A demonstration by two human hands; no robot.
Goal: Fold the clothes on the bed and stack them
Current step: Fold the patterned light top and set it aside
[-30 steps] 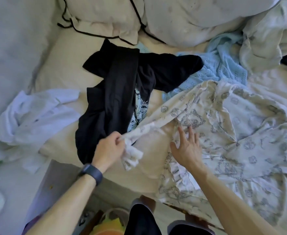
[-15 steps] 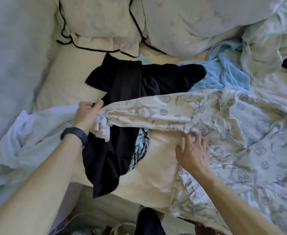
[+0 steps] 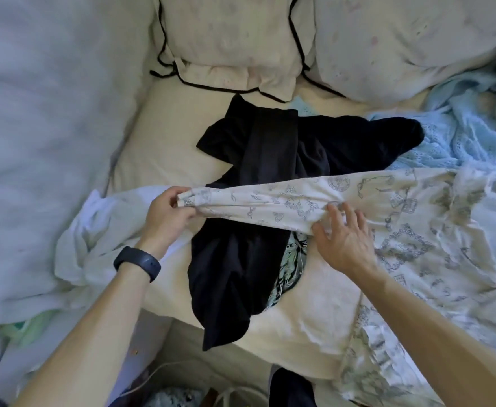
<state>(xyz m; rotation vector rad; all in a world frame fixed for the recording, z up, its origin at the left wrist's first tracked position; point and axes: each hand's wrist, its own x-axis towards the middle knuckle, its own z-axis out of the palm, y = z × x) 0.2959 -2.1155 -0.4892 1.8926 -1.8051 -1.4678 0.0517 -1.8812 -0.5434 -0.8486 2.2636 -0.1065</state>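
Note:
A cream garment with grey printed motifs (image 3: pixel 411 230) lies spread over the right half of the bed. Its long sleeve (image 3: pixel 270 198) is stretched leftwards across a heap of black clothes (image 3: pixel 258 177). My left hand (image 3: pixel 167 212), a dark band on its wrist, pinches the cuff at the sleeve's end. My right hand (image 3: pixel 343 239) lies flat with spread fingers on the sleeve near where it joins the body. A patterned teal-and-black piece (image 3: pixel 288 265) peeks out under the black clothes.
A white garment (image 3: pixel 94 239) is bunched at the left, a light blue knitted piece (image 3: pixel 458 136) at the upper right. Pillows with black piping (image 3: pixel 229 45) lie at the head of the bed. The mattress edge (image 3: pixel 285 342) runs along the bottom.
My left hand has pulled the cuff up and to the left, drawing the crumpled sleeve out straight over the black clothes. My right hand has slid up along the sleeve.

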